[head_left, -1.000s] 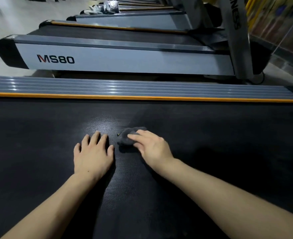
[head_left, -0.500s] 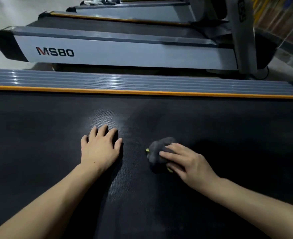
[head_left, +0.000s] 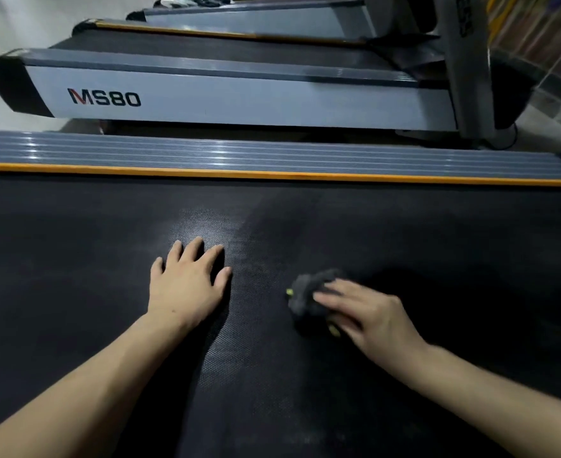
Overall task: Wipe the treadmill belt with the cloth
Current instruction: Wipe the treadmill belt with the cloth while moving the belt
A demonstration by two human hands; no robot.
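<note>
The cloth, a dark grey wad with a bit of yellow-green at its edge, lies on the treadmill belt at about 4 o'clock from the middle of my view. My right hand presses it down with straight fingers laid over its top; I am not clutching it. My left hand rests flat on the belt at 9 o'clock from the cloth, fingers spread, holding nothing, and seems to brace me.

I judge I am mid-wipe, working the central patch. The belt toward 3 o'clock and toward the orange strip at 12 o'clock looks like ground not yet covered, so the next stroke calls for steady downward pressure and a sweep outward.

Beyond the ribbed grey side rail, the neighbouring treadmill reads "MS80", the M partly red. Lettering on its upright is too cut off to read.
</note>
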